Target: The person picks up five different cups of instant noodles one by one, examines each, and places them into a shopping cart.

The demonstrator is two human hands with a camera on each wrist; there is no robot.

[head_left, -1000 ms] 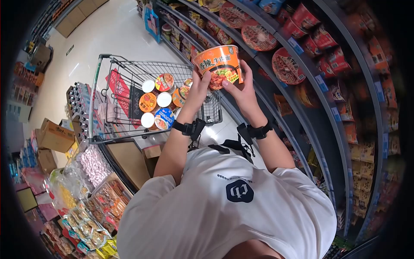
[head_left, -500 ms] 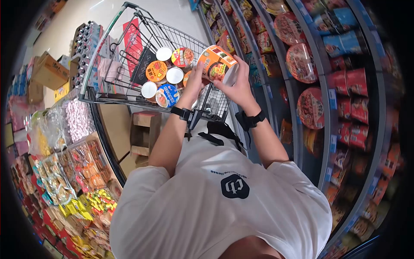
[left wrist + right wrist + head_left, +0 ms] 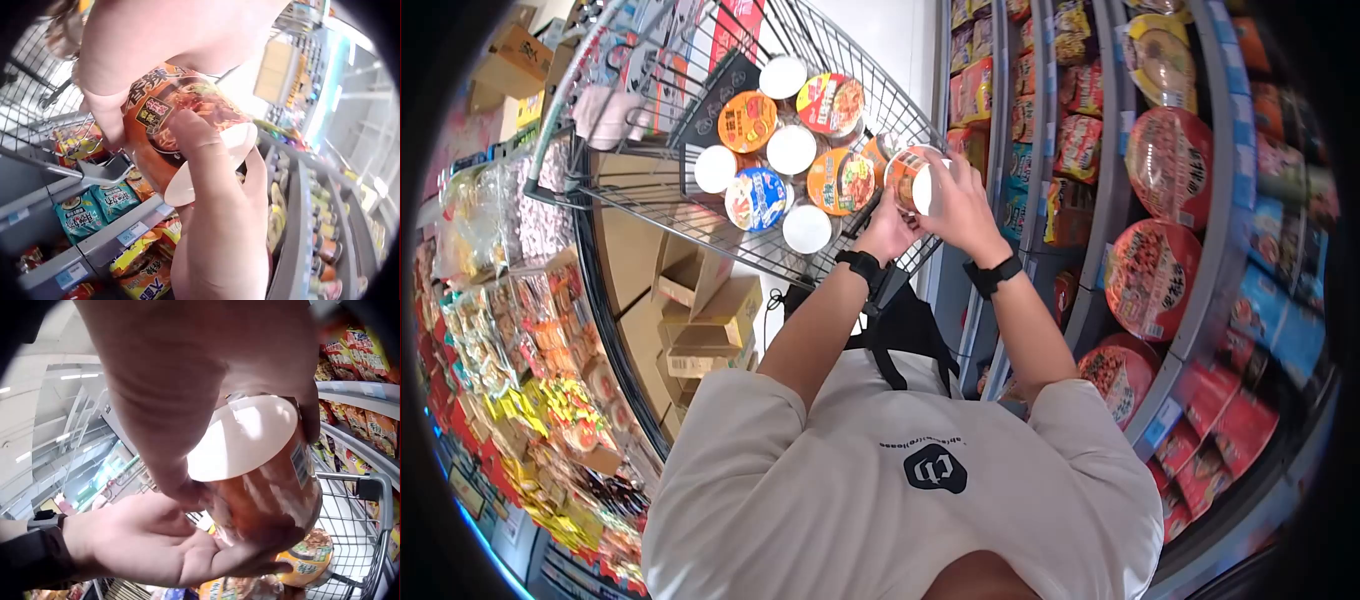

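Note:
Both hands hold one orange instant noodle cup (image 3: 910, 178) over the near right corner of a wire shopping cart (image 3: 635, 200). The cup lies tilted, its white bottom (image 3: 244, 437) turned toward the right wrist. My left hand (image 3: 887, 218) cups it from below with the palm up (image 3: 156, 544). My right hand (image 3: 952, 195) wraps over it from above, fingers curled round the side (image 3: 200, 144). Several more noodle cups (image 3: 800, 150), some lid up and some white bottom up, lie in the cart just below.
Shelves of red noodle bowls (image 3: 1170, 170) and bagged noodles (image 3: 1080, 140) run along the right. Cardboard boxes (image 3: 700, 310) sit under the cart. A display of snack packs (image 3: 530, 340) lines the left side.
The cup has come down from in front of the shelf to just over the cart and tipped onto its side. Both hands kept hold of it. The view has turned toward the cart.

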